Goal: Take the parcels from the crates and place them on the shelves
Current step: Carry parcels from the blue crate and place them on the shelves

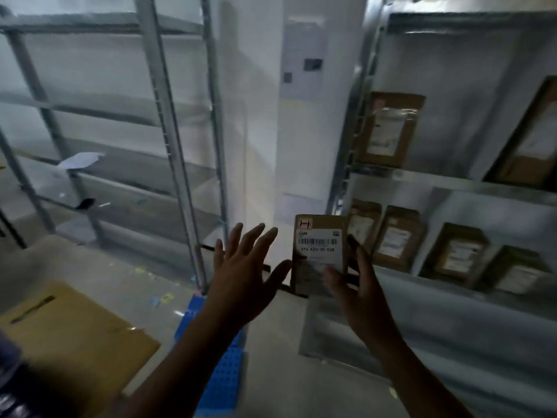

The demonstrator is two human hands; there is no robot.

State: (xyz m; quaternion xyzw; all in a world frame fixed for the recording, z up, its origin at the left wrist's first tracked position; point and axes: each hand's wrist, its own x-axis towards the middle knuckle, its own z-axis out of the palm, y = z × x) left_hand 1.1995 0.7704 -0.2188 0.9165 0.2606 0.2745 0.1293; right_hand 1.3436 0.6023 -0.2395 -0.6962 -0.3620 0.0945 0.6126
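Small brown cardboard parcel with white barcode label [319,245] upright in air, gripped by right hand [358,291], just in front of grey metal shelving [452,181]; left hand [244,276] open, fingers spread, thumb just beside parcel edge; more brown parcels [394,239] on shelves, blue plastic crate [223,378] below

One parcel [316,236]: lower label lines blurred beyond reading, lower right corner covered by the right hand [358,294]. Further boxes [394,239] on the right-side shelves [452,182]: labels too smeared to read, and the upper box [530,140] at far right is cut off by the picture's edge. One blue crate [224,384]: partly behind the left forearm [193,351], inside not visible, cut off at the bottom edge.
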